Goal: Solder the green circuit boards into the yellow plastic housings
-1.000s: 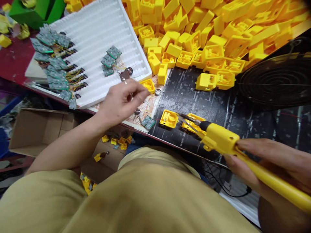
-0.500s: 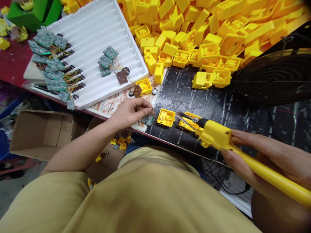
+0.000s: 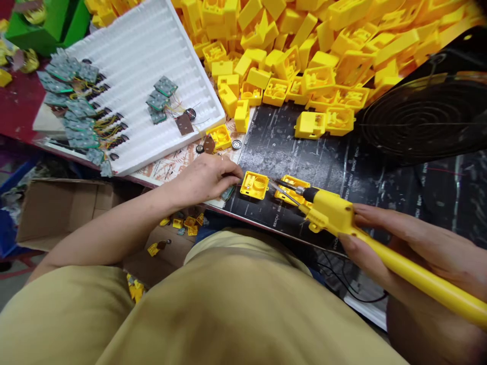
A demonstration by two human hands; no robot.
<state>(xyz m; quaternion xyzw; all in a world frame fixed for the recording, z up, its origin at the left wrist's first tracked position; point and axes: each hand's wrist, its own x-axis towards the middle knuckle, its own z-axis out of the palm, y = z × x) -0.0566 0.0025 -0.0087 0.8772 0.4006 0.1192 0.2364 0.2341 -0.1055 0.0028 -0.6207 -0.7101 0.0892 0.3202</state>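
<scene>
My left hand (image 3: 203, 178) is closed, fingertips together just left of an open yellow plastic housing (image 3: 254, 185); whatever they pinch is hidden. Beneath those fingers, a green circuit board (image 3: 228, 193) shows in part at the table edge. In my right hand (image 3: 414, 238) is a yellow soldering iron (image 3: 335, 210) with a thin metal feed tube beside its tip. The tip points left, over a second yellow housing (image 3: 292, 186) and close to the first one's right side.
A white foam tray (image 3: 152, 56) holds circuit boards (image 3: 81, 109) with wires and small round speakers. Yellow housings (image 3: 304, 45) are heaped at the back. A black round fan (image 3: 426, 119) stands at right. Below the table's left edge is a cardboard box (image 3: 64, 208).
My left hand has shifted slightly right and down towards the nearer housing, covering more of the circuit board. The soldering iron stays almost in place; the whole view has drifted a little left.
</scene>
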